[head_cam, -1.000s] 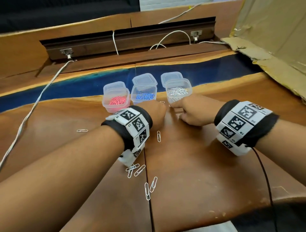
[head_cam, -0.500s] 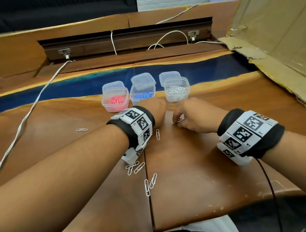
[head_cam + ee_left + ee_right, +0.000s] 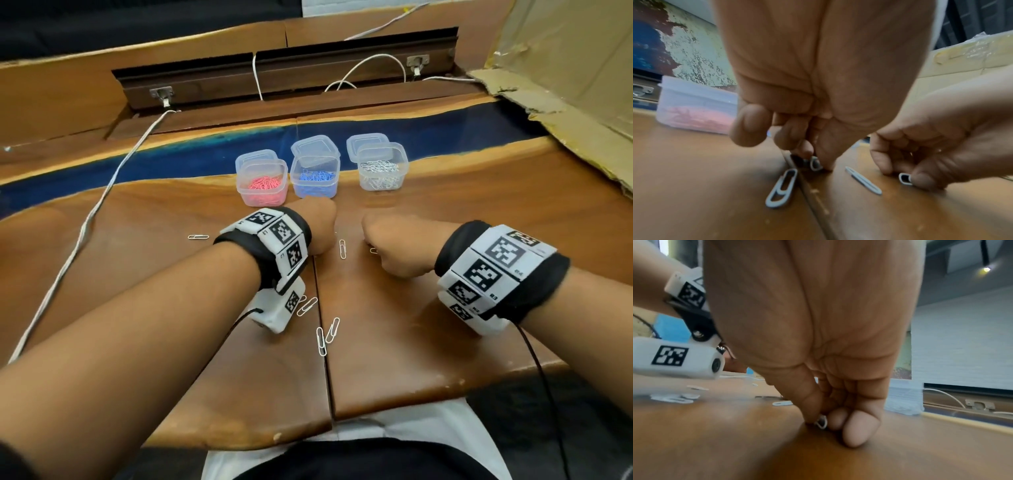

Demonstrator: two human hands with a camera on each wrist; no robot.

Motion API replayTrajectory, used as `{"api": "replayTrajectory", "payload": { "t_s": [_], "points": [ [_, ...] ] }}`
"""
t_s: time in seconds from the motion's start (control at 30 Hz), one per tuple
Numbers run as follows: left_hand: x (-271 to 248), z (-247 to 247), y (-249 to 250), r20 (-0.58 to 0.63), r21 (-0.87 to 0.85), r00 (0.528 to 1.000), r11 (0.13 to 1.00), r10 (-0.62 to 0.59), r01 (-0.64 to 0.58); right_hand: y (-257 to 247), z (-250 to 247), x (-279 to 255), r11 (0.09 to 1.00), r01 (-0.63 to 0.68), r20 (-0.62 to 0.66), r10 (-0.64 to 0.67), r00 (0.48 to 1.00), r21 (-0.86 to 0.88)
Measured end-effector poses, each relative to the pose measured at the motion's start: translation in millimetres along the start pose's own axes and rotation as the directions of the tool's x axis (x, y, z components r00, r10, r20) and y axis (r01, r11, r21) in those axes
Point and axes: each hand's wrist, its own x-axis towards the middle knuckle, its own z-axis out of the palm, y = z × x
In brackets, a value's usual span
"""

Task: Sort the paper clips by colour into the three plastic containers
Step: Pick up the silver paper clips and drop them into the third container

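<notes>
Three clear plastic containers stand in a row: pink clips (image 3: 262,183), blue clips (image 3: 314,178) and white clips (image 3: 382,168). Just in front of them, both hands are down on the wooden table (image 3: 428,342). My left hand (image 3: 818,160) has its fingers curled, and thumb and forefinger pinch a white paper clip (image 3: 815,163) at the table's seam. Close to its right, my right hand (image 3: 818,420) pinches another white clip (image 3: 822,421) against the wood. Loose white clips lie between the hands (image 3: 342,248), under the left wrist (image 3: 307,306) and nearer me (image 3: 327,334).
One stray white clip (image 3: 198,236) lies left of the left wrist. A white cable (image 3: 102,195) runs down the table's left side. Cardboard (image 3: 565,85) rises at the right. Open lids lie behind the containers. The table's front edge is near my lap.
My right hand has drawn back from the white-clip container toward me and come down on a clip. The left hand has stayed roughly in place at the seam.
</notes>
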Motion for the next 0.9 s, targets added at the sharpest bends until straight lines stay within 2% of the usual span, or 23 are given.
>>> {"api": "replayTrajectory", "payload": {
  "t_s": [0.1, 0.17, 0.27, 0.4, 0.47, 0.57, 0.73, 0.8, 0.9],
  "points": [
    [-9, -7, -7, -0.047, -0.076, 0.999, 0.997, -0.016, 0.013, 2, 1, -1, 0.999, -0.008, 0.005, 0.008, 1.000, 0.044],
    [-20, -14, -27, -0.049, -0.248, 0.998, 0.968, -0.038, 0.025, 10, -1, 3, 0.980, 0.003, -0.012, 0.000, 1.000, 0.199],
    [-45, -18, -72, -0.022, -0.471, 0.995, 0.879, -0.094, 0.073, 15, -8, 2, 0.871, -0.031, 0.025, 0.022, 0.999, 0.490],
    [-73, -8, -135, 0.017, -0.469, 0.952, 0.839, -0.305, 0.277, 11, -8, 7, 0.687, -0.073, 0.071, 0.031, 0.997, 0.723],
    [-79, -1, -152, 0.002, -0.492, 0.916, 0.797, -0.400, 0.349, 9, -4, 12, 0.639, -0.113, 0.103, 0.053, 0.993, 0.761],
    [-77, 10, -161, 0.002, -0.529, 0.893, 0.757, -0.451, 0.384, 6, -2, 19, 0.649, -0.150, 0.091, 0.124, 0.988, 0.746],
    [-66, 19, -166, -0.099, -0.356, 0.919, 0.876, -0.381, 0.325, -2, -2, 29, 0.841, -0.133, 0.010, 0.150, 0.989, 0.525],
    [-65, 18, -168, -0.131, -0.322, 0.921, 0.894, -0.368, 0.312, -5, -2, 31, 0.869, -0.116, -0.009, 0.137, 0.991, 0.481],
    [-64, 17, -168, -0.101, -0.285, 0.921, 0.898, -0.375, 0.334, -9, -5, 33, 0.876, -0.106, 0.001, 0.119, 0.993, 0.470]
  ]
}}
